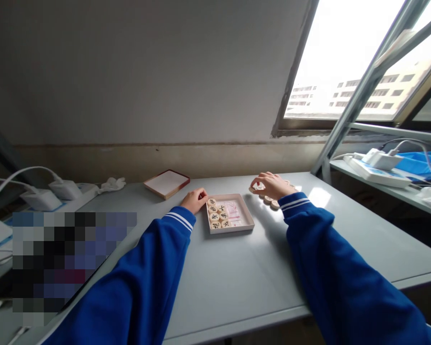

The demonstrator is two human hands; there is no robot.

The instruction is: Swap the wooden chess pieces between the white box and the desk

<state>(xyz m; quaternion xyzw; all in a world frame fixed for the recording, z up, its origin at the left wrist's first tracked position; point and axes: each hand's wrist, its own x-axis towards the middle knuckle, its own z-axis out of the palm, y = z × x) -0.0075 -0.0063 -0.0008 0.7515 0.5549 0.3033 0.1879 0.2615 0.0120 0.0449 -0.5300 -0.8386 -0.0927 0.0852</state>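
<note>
A shallow cardboard box (250,227) sits on the table, with several round wooden Chinese chess pieces (214,216) laid in rows along its left side. A clear plastic sheet with pink print (234,211) shows on the box's bare floor. At the box's upper left edge, my left hand (195,200) has its fingers curled against the rim. My right hand (271,185) is to the right of the box, over a group of loose pieces (271,203). Its thumb and forefinger curve in a pinch at a piece (251,189) on the group's left; the palm hides some others.
The box lid (167,183) lies upturned at the back left. Power strips with chargers and cables stand on the left (66,191) and on the right shelf (379,167). A wall and a metal post (352,96) bound the table's far side.
</note>
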